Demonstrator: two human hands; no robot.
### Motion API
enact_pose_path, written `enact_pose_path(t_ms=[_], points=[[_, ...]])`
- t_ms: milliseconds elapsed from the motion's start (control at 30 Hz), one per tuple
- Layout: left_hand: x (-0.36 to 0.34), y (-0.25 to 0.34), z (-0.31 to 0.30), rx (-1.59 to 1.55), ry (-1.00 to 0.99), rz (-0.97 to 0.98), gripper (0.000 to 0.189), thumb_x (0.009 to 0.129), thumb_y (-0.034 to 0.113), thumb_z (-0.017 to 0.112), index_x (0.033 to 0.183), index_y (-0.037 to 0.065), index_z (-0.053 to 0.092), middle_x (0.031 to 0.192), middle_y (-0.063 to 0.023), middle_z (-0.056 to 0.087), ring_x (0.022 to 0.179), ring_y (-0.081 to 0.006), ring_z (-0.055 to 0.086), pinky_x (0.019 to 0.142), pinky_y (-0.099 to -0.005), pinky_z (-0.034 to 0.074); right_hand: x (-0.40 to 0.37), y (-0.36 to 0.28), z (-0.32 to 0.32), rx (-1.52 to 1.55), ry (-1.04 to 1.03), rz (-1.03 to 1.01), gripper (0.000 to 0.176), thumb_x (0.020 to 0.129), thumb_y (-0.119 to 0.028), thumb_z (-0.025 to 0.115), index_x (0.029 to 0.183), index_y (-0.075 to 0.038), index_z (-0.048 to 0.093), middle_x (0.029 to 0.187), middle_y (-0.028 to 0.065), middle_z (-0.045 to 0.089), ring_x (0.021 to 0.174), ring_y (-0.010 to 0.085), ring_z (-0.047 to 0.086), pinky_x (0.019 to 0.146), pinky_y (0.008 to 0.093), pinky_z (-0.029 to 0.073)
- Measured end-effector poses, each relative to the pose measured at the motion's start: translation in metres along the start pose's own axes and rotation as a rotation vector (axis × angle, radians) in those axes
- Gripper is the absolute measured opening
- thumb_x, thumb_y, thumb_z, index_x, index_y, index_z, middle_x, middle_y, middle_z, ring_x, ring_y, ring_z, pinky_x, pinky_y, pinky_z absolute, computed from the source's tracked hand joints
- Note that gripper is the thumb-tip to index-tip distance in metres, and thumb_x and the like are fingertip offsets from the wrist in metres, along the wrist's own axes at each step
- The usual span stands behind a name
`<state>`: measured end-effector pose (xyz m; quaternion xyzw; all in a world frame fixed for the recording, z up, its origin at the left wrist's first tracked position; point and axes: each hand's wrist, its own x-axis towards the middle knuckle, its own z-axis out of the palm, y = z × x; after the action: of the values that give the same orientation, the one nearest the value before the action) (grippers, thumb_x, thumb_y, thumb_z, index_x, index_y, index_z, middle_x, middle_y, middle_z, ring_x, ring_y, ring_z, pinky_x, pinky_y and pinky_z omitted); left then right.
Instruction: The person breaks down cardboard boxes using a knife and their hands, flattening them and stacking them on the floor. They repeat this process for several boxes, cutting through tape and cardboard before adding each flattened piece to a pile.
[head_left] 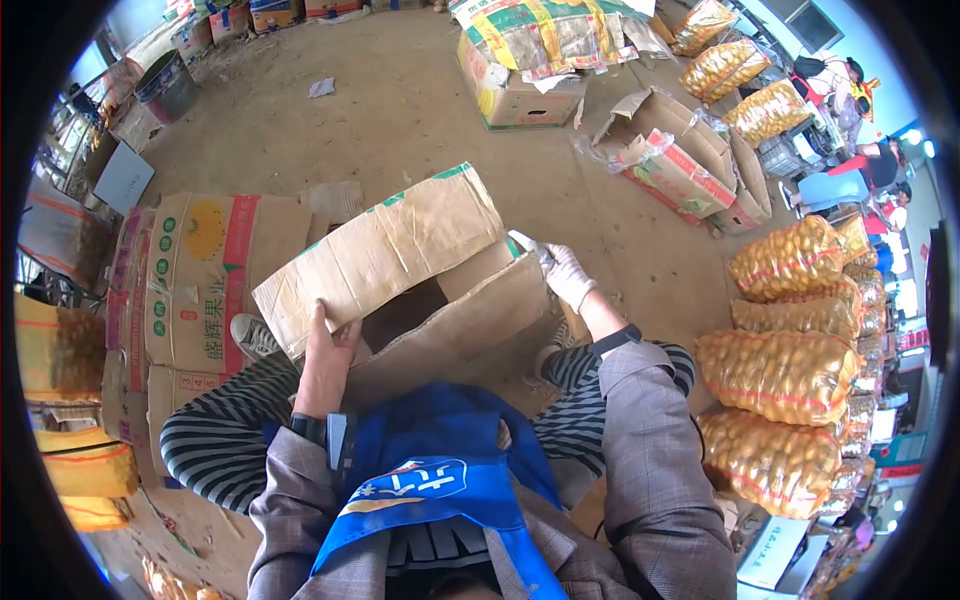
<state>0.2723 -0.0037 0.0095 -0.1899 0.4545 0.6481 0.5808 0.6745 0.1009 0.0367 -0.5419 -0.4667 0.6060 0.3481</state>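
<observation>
A plain brown cardboard box (400, 235) with green edging stands tilted in front of my lap, with a dark opening between its flaps. My left hand (328, 355) grips the box's near left edge, index finger against the outer panel. My right hand (570, 278), in a white glove, is closed around a slim, pale grey tool (530, 244) at the box's right corner. The exact kind of tool is too small to tell. A blue apron (430, 490) covers my lap, and my striped trouser legs flank the box.
Stacked printed cartons (200, 290) stand at my left. Several net sacks of potato-like produce (775, 375) line the right side. An open carton (680, 165) and a taped carton (525, 100) sit ahead. People (845, 185) are at the far right; a dark bucket (165, 88) is far left.
</observation>
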Motion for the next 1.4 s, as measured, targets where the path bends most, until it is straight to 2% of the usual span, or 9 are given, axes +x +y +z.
enact_pose_path(t_ms=[633,833,900,967,1033,1067,1100,1167,1400], points=[[-0.005,0.011,-0.004,-0.049,0.047,-0.070,0.053,0.079,0.028,0.075,0.116,0.002,0.047,0.117,-0.0171,0.049,0.106,-0.0296,0.052,0.090,-0.0458,0.051,-0.006,-0.051,0.040,-0.081,0.006,0.064,0.028,0.094,-0.019,0.056,0.117,-0.006,0.064,0.088,-0.0063,0.059,0.072,0.0056,0.047,0.064,0.0212,0.039],[-0.006,0.005,0.000,0.040,0.038,-0.042,0.043,0.085,0.025,0.068,0.121,0.008,0.049,0.120,-0.0144,0.053,0.108,-0.0301,0.054,0.089,-0.0495,0.050,-0.057,-0.091,0.027,-0.845,-0.294,0.529,0.048,0.091,-0.051,0.047,0.099,-0.008,0.067,0.075,0.0052,0.063,0.056,0.0150,0.053,0.049,0.0311,0.042],[0.002,0.001,-0.003,0.058,-0.020,-0.025,0.040,0.086,0.024,0.067,0.119,0.008,0.051,0.117,-0.0128,0.056,0.105,-0.0288,0.056,0.085,-0.0483,0.051,-0.041,-0.036,0.015,-0.714,-0.558,1.119,0.048,0.087,-0.053,0.051,0.086,-0.006,0.064,0.065,0.0093,0.060,0.046,0.0192,0.051,0.044,0.0352,0.043],[-0.009,-0.005,0.004,0.138,-0.051,0.022,0.040,0.084,0.023,0.069,0.118,0.008,0.053,0.114,-0.0103,0.057,0.101,-0.0269,0.058,0.081,-0.0465,0.052,-0.107,-0.035,0.037,-0.829,-0.079,0.857,0.039,0.085,-0.045,0.054,0.079,-0.007,0.061,0.062,0.0087,0.059,0.042,0.0194,0.049,0.045,0.0326,0.044],[-0.033,-0.007,0.022,0.230,-0.053,0.105,0.044,0.081,0.022,0.072,0.118,0.007,0.054,0.112,-0.0078,0.058,0.098,-0.0244,0.058,0.075,-0.0436,0.052,-0.099,-0.032,0.049,-0.959,-0.229,0.936,0.029,0.085,-0.032,0.055,0.083,-0.005,0.067,0.058,0.0060,0.060,0.043,0.0175,0.054,0.039,0.0313,0.041],[-0.049,0.002,0.039,0.316,-0.033,0.157,0.047,0.079,0.022,0.074,0.119,0.006,0.053,0.112,-0.0066,0.058,0.097,-0.0228,0.058,0.072,-0.0417,0.051,-0.096,-0.044,0.033,-1.235,-0.620,0.487,0.029,0.088,-0.029,0.049,0.082,-0.005,0.064,0.060,0.0015,0.060,0.043,0.0159,0.052,0.043,0.0268,0.043],[-0.051,0.013,0.055,0.407,0.003,0.232,0.050,0.075,0.021,0.076,0.116,0.003,0.055,0.106,-0.0064,0.060,0.089,-0.0215,0.060,0.065,-0.0376,0.050,-0.087,-0.053,0.006,-0.454,-0.581,0.832,0.027,0.090,-0.027,0.050,0.084,-0.007,0.066,0.060,-0.0007,0.060,0.045,0.0118,0.053,0.041,0.0254,0.041],[-0.078,0.046,0.098,0.609,-0.128,0.431,0.034,0.077,0.024,0.075,0.100,0.002,0.063,0.081,-0.0022,0.062,0.066,-0.0156,0.058,0.057,-0.0279,0.045,-0.120,-0.093,-0.012,-0.738,-0.393,0.216,0.024,0.090,-0.032,0.056,0.083,-0.011,0.066,0.054,-0.0032,0.053,0.040,0.0055,0.045,0.035,0.0233,0.033],[-0.125,0.061,0.142,1.531,-0.788,0.703,0.043,0.078,0.030,0.074,0.102,-0.004,0.065,0.088,-0.0114,0.069,0.079,-0.0163,0.064,0.072,-0.0293,0.050,-0.152,-0.198,0.019,-0.252,0.059,-0.084,0.028,0.097,-0.030,0.047,0.108,-0.007,0.058,0.076,-0.0031,0.059,0.054,0.0049,0.050,0.047,0.0212,0.040]])
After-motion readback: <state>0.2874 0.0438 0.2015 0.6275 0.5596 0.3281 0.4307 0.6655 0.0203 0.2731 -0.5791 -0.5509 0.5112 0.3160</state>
